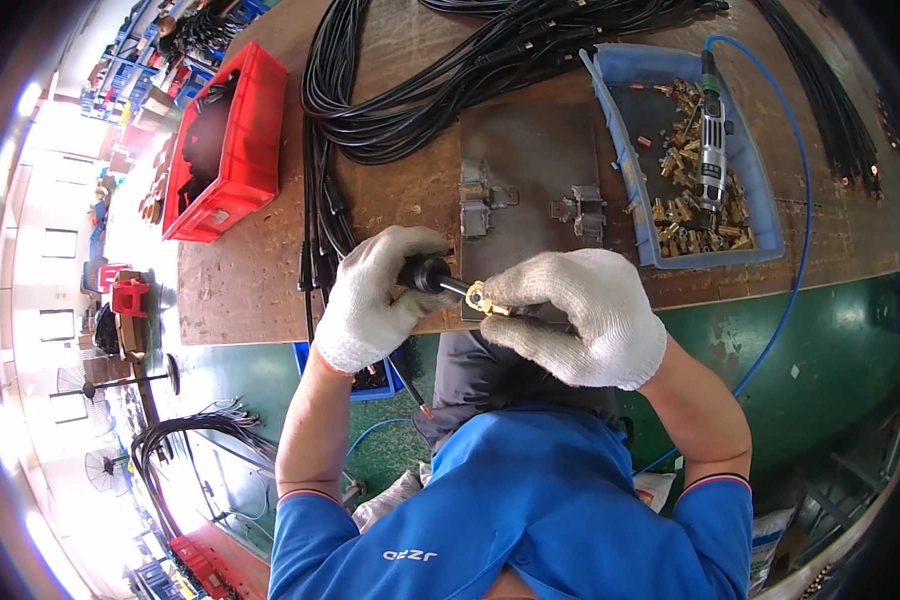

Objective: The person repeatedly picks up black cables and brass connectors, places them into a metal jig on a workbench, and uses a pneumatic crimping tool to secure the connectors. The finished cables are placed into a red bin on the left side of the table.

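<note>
Both hands wear whitish knit gloves and meet in front of my body, near the table's front edge. My left hand is closed around a black cable end with a wide black sleeve. A thin dark stem runs from the sleeve to a brass fitting with a round hole. My right hand pinches that fitting between thumb and fingers. Whether the stem is seated in the fitting, I cannot tell. Just beyond the hands, a dark metal plate carries two metal clamps.
A blue bin of brass fittings stands to the right; a handheld tool with a blue hose rests on it. Black cables lie coiled behind, and another bundle lies far right. A red bin sits at left.
</note>
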`<state>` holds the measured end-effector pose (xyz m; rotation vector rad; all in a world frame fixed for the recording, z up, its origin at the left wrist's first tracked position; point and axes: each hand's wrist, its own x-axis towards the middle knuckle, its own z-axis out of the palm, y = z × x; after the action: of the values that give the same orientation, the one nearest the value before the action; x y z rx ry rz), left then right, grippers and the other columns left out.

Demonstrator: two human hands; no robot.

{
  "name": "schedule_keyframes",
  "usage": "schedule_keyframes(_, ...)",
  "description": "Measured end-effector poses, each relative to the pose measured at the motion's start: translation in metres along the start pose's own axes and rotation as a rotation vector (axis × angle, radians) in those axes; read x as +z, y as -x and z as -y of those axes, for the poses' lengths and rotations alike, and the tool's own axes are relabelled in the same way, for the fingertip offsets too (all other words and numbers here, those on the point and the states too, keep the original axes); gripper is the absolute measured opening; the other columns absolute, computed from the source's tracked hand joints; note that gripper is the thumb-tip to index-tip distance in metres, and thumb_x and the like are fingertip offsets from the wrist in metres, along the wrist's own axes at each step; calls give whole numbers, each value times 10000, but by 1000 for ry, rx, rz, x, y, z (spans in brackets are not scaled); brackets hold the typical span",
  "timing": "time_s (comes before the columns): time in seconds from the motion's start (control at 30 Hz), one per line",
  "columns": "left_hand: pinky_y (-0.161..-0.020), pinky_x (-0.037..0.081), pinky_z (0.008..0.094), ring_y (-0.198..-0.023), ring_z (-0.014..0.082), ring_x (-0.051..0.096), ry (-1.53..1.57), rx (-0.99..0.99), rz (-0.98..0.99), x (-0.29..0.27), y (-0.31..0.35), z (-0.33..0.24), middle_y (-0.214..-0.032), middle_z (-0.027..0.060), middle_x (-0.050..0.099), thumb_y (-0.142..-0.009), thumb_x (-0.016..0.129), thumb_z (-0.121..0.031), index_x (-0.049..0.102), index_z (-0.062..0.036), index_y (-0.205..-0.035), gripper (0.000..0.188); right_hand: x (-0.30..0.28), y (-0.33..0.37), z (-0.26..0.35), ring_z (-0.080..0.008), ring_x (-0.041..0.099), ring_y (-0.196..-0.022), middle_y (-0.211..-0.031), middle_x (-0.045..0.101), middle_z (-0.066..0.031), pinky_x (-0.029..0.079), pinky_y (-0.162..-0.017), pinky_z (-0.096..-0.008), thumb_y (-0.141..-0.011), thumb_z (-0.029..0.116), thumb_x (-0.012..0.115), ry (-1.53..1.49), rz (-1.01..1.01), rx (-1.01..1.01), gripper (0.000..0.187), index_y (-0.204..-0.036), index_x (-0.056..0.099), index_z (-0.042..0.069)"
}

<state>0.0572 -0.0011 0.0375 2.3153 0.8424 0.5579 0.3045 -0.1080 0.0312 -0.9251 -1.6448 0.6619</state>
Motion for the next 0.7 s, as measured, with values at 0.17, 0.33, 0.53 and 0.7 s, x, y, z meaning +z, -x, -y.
schedule_keyframes(0.17,-789,567,383,-862,293,718,-69,99,-21,1,-1,10,-980,138,719,-800,897,-294,732,-11,-1122,460,3,0,-1,-314,805,-837,-1016,808,-161,637,-723,-362,-892,161,892,-6,-16,-13,281,-1093,752,24)
schedule_keyframes(0.33,-781,566,424,-831,346,714,-104,95,-1,0,-1,2,-916,139,716,-770,894,-279,726,-16,-1095,451,6,1,1,-180,813,-880,-1043,818,-153,650,-733,-295,-884,59,899,-45,-37,121,301,-1112,713,-1)
schedule_keyframes(0.53,-791,545,484,-851,400,685,-182,203,-16,5,-6,-5,-914,139,692,-693,800,-133,710,-61,-1135,456,10,3,-2,-131,791,-889,-1059,812,-136,641,-742,-278,-925,12,852,-164,-55,245,252,-1132,712,-22)
schedule_keyframes(0.7,-787,551,486,-836,404,677,-263,255,-49,9,-7,-8,-901,135,687,-690,805,-147,701,-61,-1152,482,12,3,-6,-175,809,-886,-1021,810,-139,639,-749,-296,-948,36,829,-119,-64,237,218,-1132,718,-1)
